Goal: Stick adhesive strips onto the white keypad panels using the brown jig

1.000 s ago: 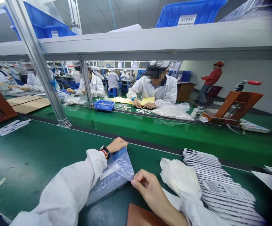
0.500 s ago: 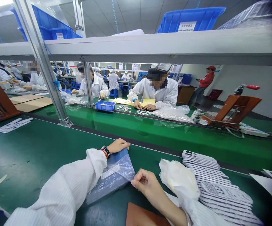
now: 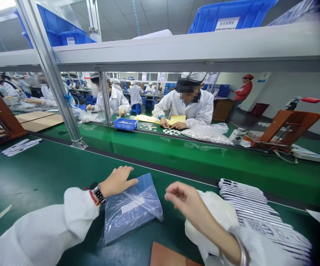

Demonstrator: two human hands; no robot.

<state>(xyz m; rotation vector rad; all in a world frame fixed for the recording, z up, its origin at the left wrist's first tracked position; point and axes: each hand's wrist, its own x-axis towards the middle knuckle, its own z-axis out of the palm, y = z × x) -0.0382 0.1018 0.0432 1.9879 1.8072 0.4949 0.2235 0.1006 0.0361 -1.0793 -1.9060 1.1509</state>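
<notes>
A flat clear plastic bag (image 3: 138,218) with blue-grey contents and a white label lies on the green table in front of me. At its upper left edge, my left hand (image 3: 118,180) is open, fingers stretched out and the thumb over the bag's top; I cannot tell whether it touches. To the bag's right, my right hand (image 3: 184,199) is in the air, apart from it. Its fingers are loosely curled, with a gap to the thumb and nothing visible between them. Behind that wrist sits a crumpled white wrapping (image 3: 221,208), partly hidden by the forearm.
A long row of white flat pieces with dark markings (image 3: 259,212) lies at right. A brown board (image 3: 167,256) is at the front edge. Beyond the green belt (image 3: 149,151), a co-worker (image 3: 187,103) handles small white parts. An orange-brown clamp fixture (image 3: 293,129) stands far right.
My left hand has let go of the bag's top corner and moved left, fingers spreading. My right hand has come away from the bag's right edge, up and to the right.
</notes>
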